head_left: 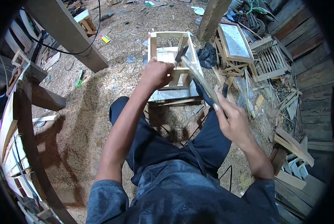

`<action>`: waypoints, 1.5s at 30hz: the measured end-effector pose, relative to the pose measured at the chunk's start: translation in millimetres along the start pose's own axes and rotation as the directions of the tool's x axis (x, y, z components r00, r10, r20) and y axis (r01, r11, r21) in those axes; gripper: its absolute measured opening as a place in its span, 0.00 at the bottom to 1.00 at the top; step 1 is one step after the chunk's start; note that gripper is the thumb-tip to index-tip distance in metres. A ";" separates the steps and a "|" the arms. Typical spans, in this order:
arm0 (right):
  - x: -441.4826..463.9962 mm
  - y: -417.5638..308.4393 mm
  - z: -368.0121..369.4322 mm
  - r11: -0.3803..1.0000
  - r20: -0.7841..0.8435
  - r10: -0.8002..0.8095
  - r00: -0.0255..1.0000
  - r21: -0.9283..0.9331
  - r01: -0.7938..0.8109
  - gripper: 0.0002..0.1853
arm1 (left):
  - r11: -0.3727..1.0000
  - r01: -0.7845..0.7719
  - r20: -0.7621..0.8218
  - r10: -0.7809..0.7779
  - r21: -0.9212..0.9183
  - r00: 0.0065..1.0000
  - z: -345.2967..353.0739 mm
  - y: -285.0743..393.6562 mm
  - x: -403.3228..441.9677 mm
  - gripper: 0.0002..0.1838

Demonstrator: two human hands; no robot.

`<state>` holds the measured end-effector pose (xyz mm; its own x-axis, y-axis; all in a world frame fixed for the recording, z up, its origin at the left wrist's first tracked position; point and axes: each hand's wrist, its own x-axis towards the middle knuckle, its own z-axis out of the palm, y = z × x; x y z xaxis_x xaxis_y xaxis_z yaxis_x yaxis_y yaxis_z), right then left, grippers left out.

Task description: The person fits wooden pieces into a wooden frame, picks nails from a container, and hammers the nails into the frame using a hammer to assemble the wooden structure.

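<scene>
A hammer [201, 79] with a long wooden handle slants up and to the left, its dark head slightly blurred. My right hand [232, 117] is wrapped around the handle's lower end. The hammer head is just above and to the right of my left hand [157, 74], whose fingers are curled at the crossbar of a small pale wooden frame [169, 34]. Whatever those fingers pinch, if anything, is hidden from me. The frame stands in front of my spread knees, with a light board [163, 95] under its near end.
Wood shavings cover the floor [118, 33]. Thick wooden posts [68, 31] stand left and right [212, 16]. A framed panel [236, 39] and slatted wooden pieces [269, 61] lie at right. A black bag [207, 56] is beside the frame. A curved wooden structure [19, 156] is at left.
</scene>
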<state>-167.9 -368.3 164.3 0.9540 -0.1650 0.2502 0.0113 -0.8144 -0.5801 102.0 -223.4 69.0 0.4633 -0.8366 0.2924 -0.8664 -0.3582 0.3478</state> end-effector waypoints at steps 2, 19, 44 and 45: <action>-0.7 0.0 3.1 1.000 -0.013 -0.005 1.000 -0.006 0.005 0.25 | 0.999 -0.009 0.030 0.008 0.030 1.000 2.8 -1.1 2.4 0.12; 8.7 -9.8 -9.1 0.999 -0.039 0.034 0.999 0.016 -0.034 0.25 | 0.996 0.053 0.094 -0.060 0.074 0.994 1.4 2.3 3.1 0.12; 6.3 -3.6 -8.7 0.996 -0.066 -0.070 0.995 -0.056 0.067 0.24 | 0.998 0.050 0.093 -0.054 0.044 0.994 5.5 1.2 1.3 0.14; 8.3 -15.6 -9.5 0.995 -0.096 0.066 0.993 0.080 -0.058 0.24 | 0.997 0.060 0.088 -0.064 0.049 0.994 4.8 2.2 0.3 0.14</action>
<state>-162.9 -362.2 182.8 0.9196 -0.2707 0.2848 -0.0203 -0.7566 -0.6536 99.4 -226.5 65.6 0.4992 -0.8454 0.1898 -0.8453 -0.4272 0.3208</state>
